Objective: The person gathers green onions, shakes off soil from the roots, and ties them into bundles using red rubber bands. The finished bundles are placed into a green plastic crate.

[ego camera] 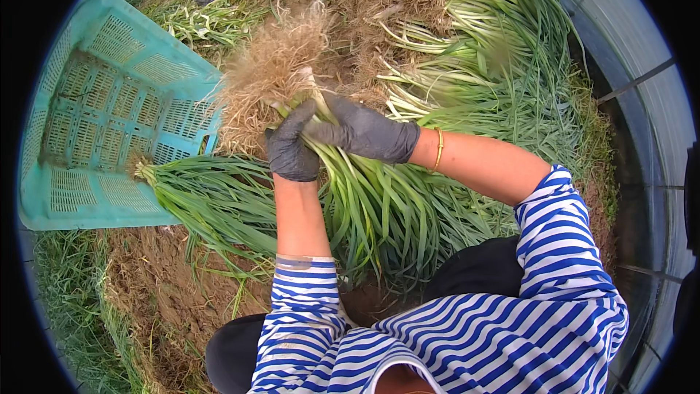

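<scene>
Both hands wear dark grey gloves and meet at the stems of one bunch of scallions [377, 191]. Its pale, stringy roots [268, 76] fan out beyond my fingers, while the green leaves hang back toward my knees. My left hand [294, 145] grips the stems from the left, just below the roots. My right hand [366, 128] closes around the same stems from the right, its fingers overlapping the left hand. Some stems are hidden by the gloves.
A turquoise plastic crate [158, 79] lies tilted at left. Another scallion bunch [213, 186] rests across its lower edge, roots inside. Many rooted scallions [481, 38] are piled at upper right. Bare soil [158, 284] and cut leaves [229, 5] cover the ground; clear sheeting [629, 27] curves along the right.
</scene>
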Tool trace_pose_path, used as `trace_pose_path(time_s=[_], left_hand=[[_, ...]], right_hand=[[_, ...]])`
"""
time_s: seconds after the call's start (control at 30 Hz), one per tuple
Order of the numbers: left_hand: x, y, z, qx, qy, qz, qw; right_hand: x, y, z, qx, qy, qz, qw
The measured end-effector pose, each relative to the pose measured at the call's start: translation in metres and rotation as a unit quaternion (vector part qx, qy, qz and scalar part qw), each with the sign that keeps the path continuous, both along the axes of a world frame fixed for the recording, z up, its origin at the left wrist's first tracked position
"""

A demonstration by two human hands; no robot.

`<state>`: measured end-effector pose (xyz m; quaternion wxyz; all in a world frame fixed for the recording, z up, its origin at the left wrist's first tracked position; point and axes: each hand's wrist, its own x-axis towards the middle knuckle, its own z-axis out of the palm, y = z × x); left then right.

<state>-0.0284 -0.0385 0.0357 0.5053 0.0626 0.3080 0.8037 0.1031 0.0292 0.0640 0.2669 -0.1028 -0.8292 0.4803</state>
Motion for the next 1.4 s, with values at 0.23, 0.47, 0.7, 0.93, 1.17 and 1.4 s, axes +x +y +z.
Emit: trace_pose_path(time_s=[0.23, 0.47, 0.7, 0.93, 1.17, 1.4], left_hand=[[0.011, -0.006, 0.004, 0.06, 0.156, -0.007, 0.986], [-0.02, -0.009, -0.009, 0.117, 0.157, -0.185, 0.963], [-0.012, -0.012, -0.004, 0.15, 0.066, -0.225, 0.96], [-0.036, -0.019, -0.009, 0.146, 0.068, -0.261, 0.952], [-0.028, -0.022, -0.003, 0.106, 0.105, -0.235, 0.961], [-0.037, -0.025, -0.013, 0.179, -0.001, -0.274, 0.945]], right_hand=[[0.005, 0.009, 0.012, -0.071, -0.066, 0.007, 0.995], [0.02, 0.012, 0.028, -0.13, -0.141, 0.071, 0.979], [0.092, 0.003, -0.023, -0.273, -0.359, 0.102, 0.887], [0.14, 0.028, -0.099, 0.036, -0.343, -0.112, 0.932], [0.107, 0.108, -0.134, 0.245, -0.375, -0.132, 0.884], [0.112, 0.134, -0.1, -0.089, -0.325, -0.099, 0.936]])
